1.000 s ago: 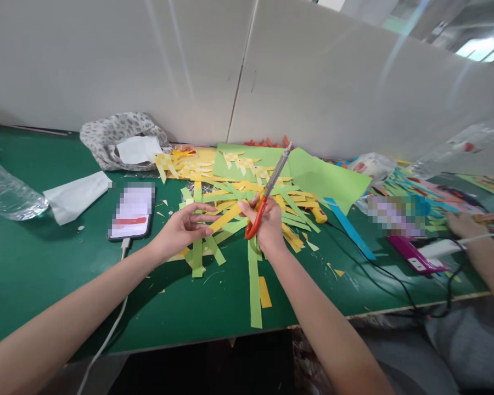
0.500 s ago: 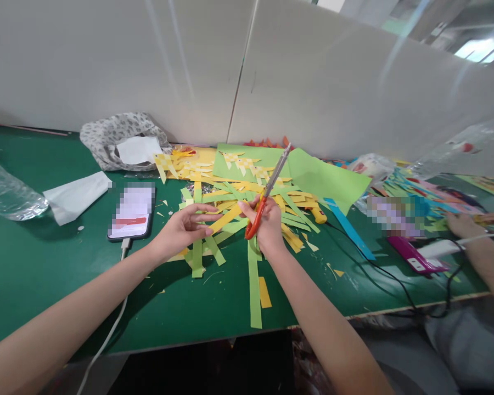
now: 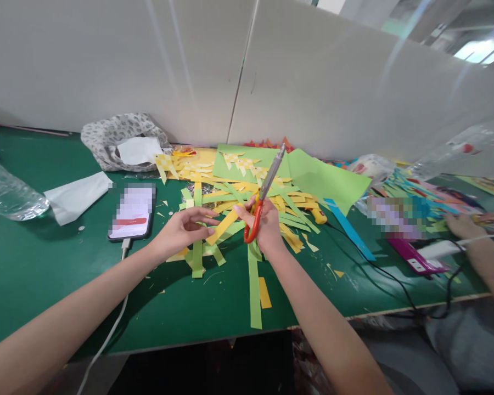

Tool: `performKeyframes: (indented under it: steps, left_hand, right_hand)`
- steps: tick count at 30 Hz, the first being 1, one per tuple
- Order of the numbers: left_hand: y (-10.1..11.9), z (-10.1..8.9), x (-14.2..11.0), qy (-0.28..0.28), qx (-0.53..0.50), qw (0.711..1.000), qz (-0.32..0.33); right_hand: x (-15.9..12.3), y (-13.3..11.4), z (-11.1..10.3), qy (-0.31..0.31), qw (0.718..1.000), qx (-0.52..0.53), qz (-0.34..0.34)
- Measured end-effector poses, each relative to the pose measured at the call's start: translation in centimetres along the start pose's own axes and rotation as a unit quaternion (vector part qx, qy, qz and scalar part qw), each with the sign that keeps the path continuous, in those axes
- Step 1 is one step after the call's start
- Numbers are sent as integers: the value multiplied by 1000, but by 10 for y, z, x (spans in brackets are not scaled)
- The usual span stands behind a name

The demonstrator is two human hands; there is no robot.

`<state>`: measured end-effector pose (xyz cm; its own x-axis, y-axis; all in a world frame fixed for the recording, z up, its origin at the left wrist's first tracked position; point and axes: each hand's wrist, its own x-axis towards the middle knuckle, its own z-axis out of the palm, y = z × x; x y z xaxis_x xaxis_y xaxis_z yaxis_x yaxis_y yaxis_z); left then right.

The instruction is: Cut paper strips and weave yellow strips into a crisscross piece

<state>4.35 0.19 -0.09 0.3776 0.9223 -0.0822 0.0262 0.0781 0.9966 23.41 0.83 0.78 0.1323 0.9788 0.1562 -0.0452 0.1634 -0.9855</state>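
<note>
My right hand [image 3: 267, 222] is closed round a pair of scissors [image 3: 267, 184] with red and yellow handles, blades pointing up and away. A yellow paper strip [image 3: 224, 226] slants down to the left from under the right thumb. My left hand [image 3: 185, 230] has its fingers apart, its fingertips beside the strip's lower end; whether they touch it I cannot tell. Beneath both hands lies a heap of green and yellow paper strips [image 3: 197, 258]. Behind it, woven yellow paper pieces [image 3: 245, 164] rest on a green sheet [image 3: 325, 175].
At left are a phone [image 3: 132, 211] on a white cable, a white paper [image 3: 80, 197] and a clear plastic bottle [image 3: 12, 189]. A patterned cloth bag [image 3: 121, 137] sits against the wall. At right are a yellow-handled tool [image 3: 319, 215], a purple power strip [image 3: 415, 258] and another person's hand [image 3: 463, 226].
The scissors' blades have swung slightly left and upright. The yellow strip's lower end has come down in front of my left fingertips, and those fingers have curled a little.
</note>
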Motion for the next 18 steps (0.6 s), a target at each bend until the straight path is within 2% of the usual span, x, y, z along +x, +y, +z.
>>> performKeyframes:
  steps: [7,18]
  left_hand:
    - [-9,1,3,-9,60,998,-19]
    - [-8,4,2,5,61,996,-57]
  right_hand:
    - [-5,7,5,-88,995,-55,-11]
    - [-4,10,4,-82,993,-88,-17]
